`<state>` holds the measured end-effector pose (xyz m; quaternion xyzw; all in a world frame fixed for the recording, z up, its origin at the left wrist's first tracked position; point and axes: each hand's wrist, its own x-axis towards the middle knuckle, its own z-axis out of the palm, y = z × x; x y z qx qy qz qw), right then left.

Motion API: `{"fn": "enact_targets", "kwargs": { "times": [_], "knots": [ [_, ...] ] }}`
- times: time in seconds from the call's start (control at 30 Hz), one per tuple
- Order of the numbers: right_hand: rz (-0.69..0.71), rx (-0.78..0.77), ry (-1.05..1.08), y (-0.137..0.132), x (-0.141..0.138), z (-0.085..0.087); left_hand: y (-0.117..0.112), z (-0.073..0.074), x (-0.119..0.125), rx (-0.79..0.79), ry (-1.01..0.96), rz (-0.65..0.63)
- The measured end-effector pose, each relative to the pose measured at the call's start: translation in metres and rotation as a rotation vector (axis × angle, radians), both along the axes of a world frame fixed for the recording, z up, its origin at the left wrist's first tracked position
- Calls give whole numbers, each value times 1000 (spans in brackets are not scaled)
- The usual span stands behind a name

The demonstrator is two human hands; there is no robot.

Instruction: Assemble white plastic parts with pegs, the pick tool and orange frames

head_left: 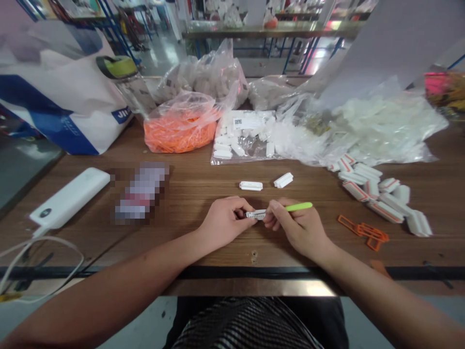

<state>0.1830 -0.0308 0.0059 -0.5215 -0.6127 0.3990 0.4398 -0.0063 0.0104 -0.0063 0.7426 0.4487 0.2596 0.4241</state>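
My left hand (223,220) pinches one end of a small white plastic housing (257,214) just above the table, a row of small dark marks along its side. In my right hand (301,228) is a slim tool with a bright green handle (300,206), held like a pen. My fingers hide the tool's tip, and those fingertips meet the housing's right end. Just beyond my hands lie two similar white housings, one flat (251,185) and one angled (283,180).
Right of my hands are orange frames (365,231) and a pile of white housings (387,201), some with orange strips. Along the back stand a bag of orange parts (181,128), a bag of white parts (241,140) and a bottle (134,92). A power bank (70,196) lies left.
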Motion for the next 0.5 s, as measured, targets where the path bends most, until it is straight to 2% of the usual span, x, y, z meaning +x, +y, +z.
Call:
{"fn": "enact_targets", "kwargs": {
  "times": [0.1, 0.17, 0.37, 0.5],
  "knots": [
    [36, 79, -135, -3, -1, 1, 0, -1, 0, 7, -8, 7],
    [47, 98, -149, -5, 0, 1, 0, -2, 1, 6, -11, 8],
    [-71, 35, 96, 0, 4, -2, 0, 1, 0, -21, 7, 0],
    [-49, 22, 116, 2, 4, -1, 0, 2, 0, -14, 16, 4]
  ]
}}
